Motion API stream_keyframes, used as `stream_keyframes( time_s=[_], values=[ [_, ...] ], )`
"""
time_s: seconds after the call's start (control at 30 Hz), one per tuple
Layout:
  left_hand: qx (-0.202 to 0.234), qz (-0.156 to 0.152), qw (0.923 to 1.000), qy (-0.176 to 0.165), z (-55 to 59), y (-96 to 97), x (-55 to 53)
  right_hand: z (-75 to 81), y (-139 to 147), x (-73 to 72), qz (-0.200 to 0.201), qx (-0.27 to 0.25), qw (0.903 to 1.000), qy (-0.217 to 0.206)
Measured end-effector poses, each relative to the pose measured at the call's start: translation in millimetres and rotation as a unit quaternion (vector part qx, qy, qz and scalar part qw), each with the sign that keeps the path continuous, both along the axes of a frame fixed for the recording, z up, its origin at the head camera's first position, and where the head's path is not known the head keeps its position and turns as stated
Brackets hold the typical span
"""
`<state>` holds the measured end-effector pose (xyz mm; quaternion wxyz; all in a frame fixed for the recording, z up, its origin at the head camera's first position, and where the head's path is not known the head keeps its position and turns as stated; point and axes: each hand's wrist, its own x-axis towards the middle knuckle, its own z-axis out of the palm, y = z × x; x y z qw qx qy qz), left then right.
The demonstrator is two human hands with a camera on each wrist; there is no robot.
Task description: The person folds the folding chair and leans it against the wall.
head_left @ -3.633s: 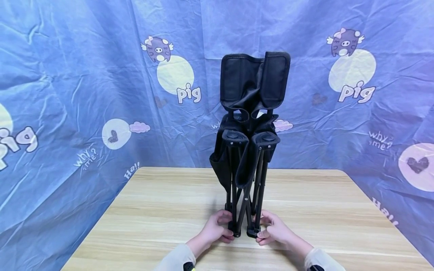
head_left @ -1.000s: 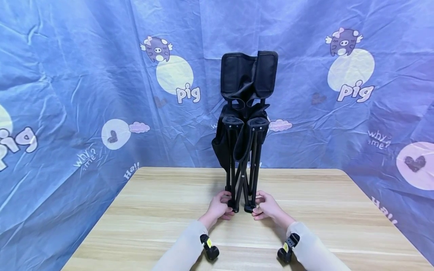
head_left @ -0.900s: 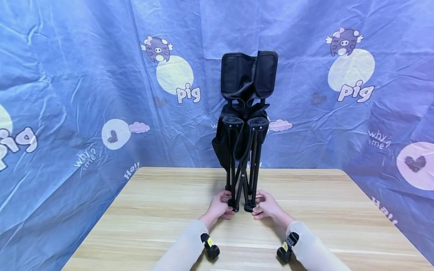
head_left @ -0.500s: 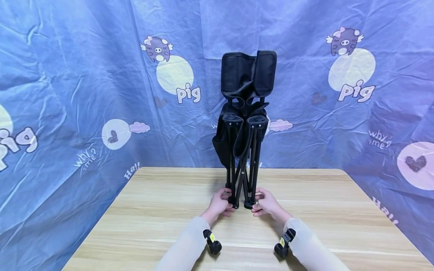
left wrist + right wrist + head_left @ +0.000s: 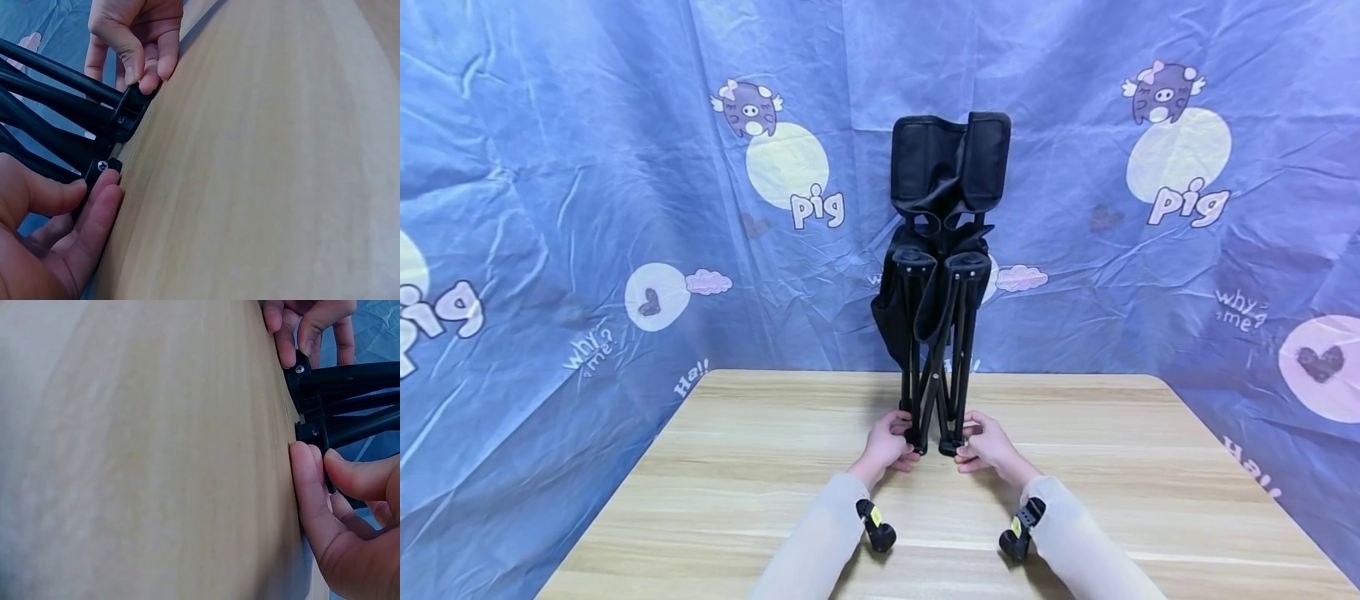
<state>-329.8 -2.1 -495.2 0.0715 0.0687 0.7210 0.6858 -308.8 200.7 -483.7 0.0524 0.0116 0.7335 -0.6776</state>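
A black folding camp chair (image 5: 987, 167), folded up, stands upright on the wooden table in the head view. Its fabric back rises at the top, and crossed tube legs reach down to plastic feet. My left hand (image 5: 883, 446) pinches the near left foot (image 5: 103, 167) between thumb and fingers. On the other side, my right hand (image 5: 988, 446) pinches the near right foot (image 5: 312, 432) the same way. In the left wrist view the two feet sit close together, with a screw showing on each. The far feet are largely hidden behind the near legs and my fingers.
The light wooden table (image 5: 737, 492) ends a short way behind the chair. Beyond it hangs a blue cloth (image 5: 1045, 183) printed with pigs and pale circles, also along both sides. A black strapped device (image 5: 877, 529) sits at each sleeve cuff.
Since the earliest frame, both hands have slid the folded chair away across the table towards the back edge, still upright. Within the last half second it shifts slightly farther, the grips unchanged.
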Motion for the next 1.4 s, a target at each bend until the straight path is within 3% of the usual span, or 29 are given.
stream_keyframes(
  time_s=[0.97,1.4],
  values=[
    [0.015,0.040,0.9991,-0.008,2.9,10.3,-18.2,1.6,-5,-21.8,-0.041,-0.003,0.9991,-0.012],
    [0.043,0.065,0.9964,-0.034,6.8,12.8,-22.3,1.4,-9,-31.3,-0.062,-0.012,0.9978,-0.017]
  ],
)
